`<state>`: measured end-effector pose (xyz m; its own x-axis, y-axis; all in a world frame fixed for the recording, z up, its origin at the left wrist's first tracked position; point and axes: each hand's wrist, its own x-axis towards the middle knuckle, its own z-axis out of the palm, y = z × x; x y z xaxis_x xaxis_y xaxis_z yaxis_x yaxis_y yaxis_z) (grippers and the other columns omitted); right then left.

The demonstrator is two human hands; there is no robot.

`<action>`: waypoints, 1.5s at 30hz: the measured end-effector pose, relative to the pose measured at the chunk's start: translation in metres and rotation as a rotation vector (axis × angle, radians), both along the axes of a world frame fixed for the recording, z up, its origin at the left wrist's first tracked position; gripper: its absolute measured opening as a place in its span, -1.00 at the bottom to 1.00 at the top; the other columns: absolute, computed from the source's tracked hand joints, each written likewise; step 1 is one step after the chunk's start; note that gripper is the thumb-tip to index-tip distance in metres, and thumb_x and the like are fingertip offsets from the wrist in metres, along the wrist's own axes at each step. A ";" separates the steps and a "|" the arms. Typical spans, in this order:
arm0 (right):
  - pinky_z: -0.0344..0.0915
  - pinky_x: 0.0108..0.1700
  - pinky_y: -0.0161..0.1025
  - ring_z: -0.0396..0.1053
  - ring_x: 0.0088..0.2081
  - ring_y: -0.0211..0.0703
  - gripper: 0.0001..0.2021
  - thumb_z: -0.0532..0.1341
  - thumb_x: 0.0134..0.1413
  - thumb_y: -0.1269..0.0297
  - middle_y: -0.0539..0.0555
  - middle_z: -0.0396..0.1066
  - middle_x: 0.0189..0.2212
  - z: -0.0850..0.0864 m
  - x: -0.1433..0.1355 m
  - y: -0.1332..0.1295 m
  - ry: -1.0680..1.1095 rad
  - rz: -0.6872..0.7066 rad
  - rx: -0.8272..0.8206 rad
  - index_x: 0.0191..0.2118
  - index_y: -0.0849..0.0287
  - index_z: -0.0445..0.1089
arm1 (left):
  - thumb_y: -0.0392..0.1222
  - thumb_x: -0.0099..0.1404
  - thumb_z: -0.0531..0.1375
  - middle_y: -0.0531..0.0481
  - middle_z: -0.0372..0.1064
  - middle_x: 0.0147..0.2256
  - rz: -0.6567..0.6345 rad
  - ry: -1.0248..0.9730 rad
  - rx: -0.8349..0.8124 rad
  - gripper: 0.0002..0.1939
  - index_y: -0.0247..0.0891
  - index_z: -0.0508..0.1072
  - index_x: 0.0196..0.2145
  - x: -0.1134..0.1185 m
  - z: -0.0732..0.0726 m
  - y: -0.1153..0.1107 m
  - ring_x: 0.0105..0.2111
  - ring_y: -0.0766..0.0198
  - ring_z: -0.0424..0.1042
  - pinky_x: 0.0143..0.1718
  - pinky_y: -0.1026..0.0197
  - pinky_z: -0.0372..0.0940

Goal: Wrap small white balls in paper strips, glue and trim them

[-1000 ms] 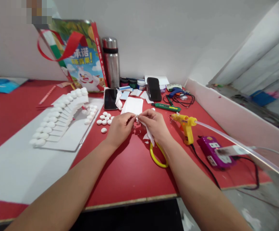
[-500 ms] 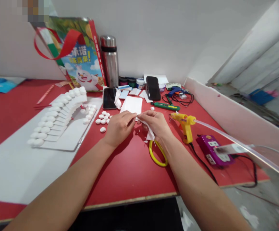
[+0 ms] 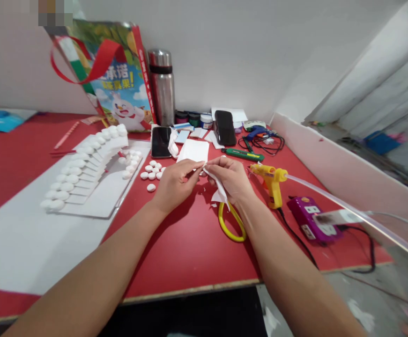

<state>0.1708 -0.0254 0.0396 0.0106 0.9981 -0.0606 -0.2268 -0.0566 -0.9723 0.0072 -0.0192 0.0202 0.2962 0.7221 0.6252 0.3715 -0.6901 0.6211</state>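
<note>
Your right grip (image 3: 232,181) is pinched on a crumpled strip of white paper (image 3: 219,191), its thumb and forefinger together near the strip's upper end while the torn-looking lower part hangs beneath your palm. Your left grip (image 3: 175,181) is nearly closed, thumb and forefinger tips close together just beside that upper end; whether they have hold of anything is too small for you to tell. Both hands are over the middle of the smooth red table (image 3: 189,257), with small white scraps (image 3: 214,205) below the strip and a glossy yellow loop (image 3: 231,229) by your right wrist.

To the left of your left hand lie smooth, rounded white pieces (image 3: 152,176) in a loose cluster. Farther left, a curved, stepped white construction (image 3: 94,161) carries more such rounds along its outer edge and rests on a flat pale board (image 3: 100,206).

At the back you have a brushed-metal bottle (image 3: 163,96), capped and upright, beside a glossy printed bag (image 3: 124,91) with a red ribbon handle. Small lidded jars (image 3: 206,121) stand right of the bottle; their contents are hidden.
</note>
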 end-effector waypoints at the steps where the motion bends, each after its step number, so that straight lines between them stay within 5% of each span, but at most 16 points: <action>1: 0.18 -0.57 -0.36 0.26 -0.64 -0.35 -0.85 0.40 -0.23 0.32 0.02 0.50 -0.58 -0.001 0.000 0.000 -0.017 -0.005 0.015 -0.48 0.21 0.44 | -0.16 0.44 0.16 -0.09 0.59 -0.25 -0.022 -0.067 -0.081 -0.76 -0.25 0.60 -0.10 0.001 0.000 0.000 -0.33 0.25 0.55 -0.22 0.19 0.42; 4: 0.16 -0.58 -0.35 0.26 -0.64 -0.33 -0.84 0.40 -0.20 0.29 0.00 0.48 -0.60 -0.002 -0.001 0.000 -0.075 -0.006 0.041 -0.47 0.19 0.43 | -0.13 0.42 0.19 -0.07 0.58 -0.30 -0.052 -0.187 -0.190 -0.78 -0.25 0.62 -0.16 0.002 0.000 0.000 -0.40 0.28 0.52 -0.30 0.22 0.42; 9: 0.19 -0.54 -0.34 0.29 -0.60 -0.33 -0.81 0.43 -0.22 0.26 0.03 0.52 -0.56 -0.001 -0.002 -0.002 -0.046 0.009 0.017 -0.46 0.20 0.46 | -0.22 0.43 0.17 -0.06 0.56 -0.37 -0.021 -0.050 0.046 -0.80 -0.25 0.62 -0.18 -0.002 0.001 0.003 -0.32 0.24 0.52 -0.21 0.18 0.39; 15: 0.17 -0.50 -0.35 0.31 -0.57 -0.33 -0.74 0.49 -0.22 0.20 0.06 0.54 -0.54 -0.003 -0.001 0.000 -0.057 0.024 0.028 -0.44 0.23 0.49 | -0.23 0.46 0.12 -0.13 0.58 -0.22 0.024 0.151 0.193 -0.75 -0.27 0.60 -0.08 -0.008 0.001 0.005 -0.23 0.21 0.53 -0.18 0.17 0.39; 19: 0.14 -0.52 -0.33 0.24 -0.61 -0.36 -0.80 0.43 -0.16 0.24 0.01 0.49 -0.59 -0.003 0.000 0.002 -0.113 0.033 0.077 -0.45 0.21 0.45 | -0.21 0.44 0.15 -0.10 0.58 -0.26 -0.017 -0.008 0.055 -0.78 -0.24 0.62 -0.17 -0.004 0.003 0.003 -0.23 0.22 0.53 -0.14 0.16 0.40; 25: 0.29 -0.37 -0.28 0.41 -0.46 -0.26 -0.89 0.35 -0.03 0.29 0.02 0.51 -0.51 -0.005 0.002 0.001 -0.295 0.044 0.265 -0.43 0.19 0.44 | -0.19 0.30 0.30 -0.02 0.54 -0.39 -0.096 -0.268 -0.370 -0.87 -0.24 0.65 -0.26 -0.003 0.002 0.008 -0.43 0.29 0.47 -0.33 0.21 0.39; 29: 0.33 -0.33 -0.26 0.45 -0.42 -0.22 -0.88 0.35 -0.01 0.27 0.02 0.52 -0.49 -0.008 0.002 0.003 -0.353 0.058 0.327 -0.42 0.17 0.45 | -0.23 0.29 0.29 -0.02 0.50 -0.39 -0.069 -0.224 -0.308 -0.88 -0.25 0.65 -0.27 -0.005 0.002 0.009 -0.40 0.29 0.44 -0.32 0.22 0.34; 34: 0.38 -0.42 -0.26 0.46 -0.49 -0.20 -0.83 0.36 0.01 0.20 -0.01 0.50 -0.49 -0.004 0.002 0.002 -0.133 0.080 0.104 -0.33 0.16 0.43 | -0.24 0.34 0.24 -0.05 0.53 -0.30 0.031 -0.189 -0.170 -0.86 -0.27 0.62 -0.26 -0.004 0.002 0.007 -0.27 0.25 0.47 -0.16 0.19 0.36; 39: 0.40 -0.51 -0.21 0.45 -0.57 -0.14 -0.77 0.30 0.13 0.13 0.06 0.52 -0.49 0.006 0.003 0.000 0.149 0.271 -0.251 -0.23 0.17 0.35 | -0.16 0.30 0.27 -0.05 0.57 -0.27 -0.003 -0.303 -0.390 -0.84 -0.27 0.62 -0.24 -0.002 -0.003 0.010 -0.27 0.22 0.51 -0.17 0.18 0.40; 42: 0.32 -0.56 -0.30 0.38 -0.59 -0.25 -0.70 0.41 0.00 0.17 0.08 0.53 -0.45 0.004 0.003 0.000 0.108 0.320 -0.228 -0.25 0.21 0.37 | -0.13 0.26 0.31 -0.06 0.58 -0.29 0.000 -0.354 -0.438 -0.82 -0.28 0.63 -0.26 -0.001 -0.004 0.011 -0.29 0.23 0.50 -0.21 0.20 0.37; 45: 0.06 -0.63 -0.38 0.15 -0.67 -0.40 -0.70 0.43 -0.06 0.16 0.00 0.48 -0.51 -0.005 0.003 0.002 -0.067 0.204 -0.054 -0.32 0.20 0.36 | -0.09 0.22 0.34 -0.04 0.56 -0.39 0.024 -0.394 -0.522 -0.77 -0.31 0.64 -0.26 0.002 -0.005 0.009 -0.43 0.29 0.43 -0.36 0.25 0.30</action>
<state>0.1733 -0.0232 0.0349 -0.1858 0.9752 -0.1200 -0.1398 -0.1471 -0.9792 0.0095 -0.0103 0.0152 0.0962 0.9637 0.2491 0.0597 -0.2554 0.9650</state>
